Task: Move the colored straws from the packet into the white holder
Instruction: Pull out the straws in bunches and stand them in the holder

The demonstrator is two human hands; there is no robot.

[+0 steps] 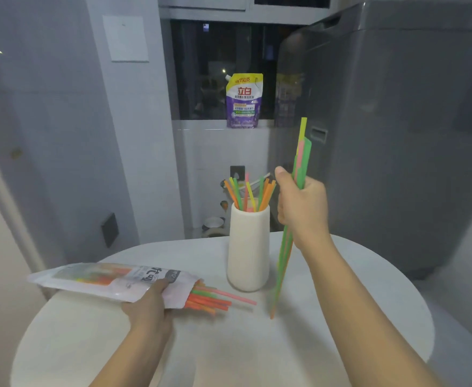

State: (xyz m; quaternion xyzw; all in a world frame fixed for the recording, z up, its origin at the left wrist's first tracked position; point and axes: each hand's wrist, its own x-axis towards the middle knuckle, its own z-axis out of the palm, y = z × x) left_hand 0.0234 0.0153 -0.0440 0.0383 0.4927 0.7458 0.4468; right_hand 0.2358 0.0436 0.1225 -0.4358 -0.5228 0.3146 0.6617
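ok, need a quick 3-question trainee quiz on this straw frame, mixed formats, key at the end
1. True or false: the white holder already has straws in it.
2. What does the left hand hold?
A) the straw packet
B) the holder
C) nothing
3. Fill in: the bundle of straws gripped by the right hand stands nearly ____, beside the holder.

Key: 1 true; 2 A; 3 upright
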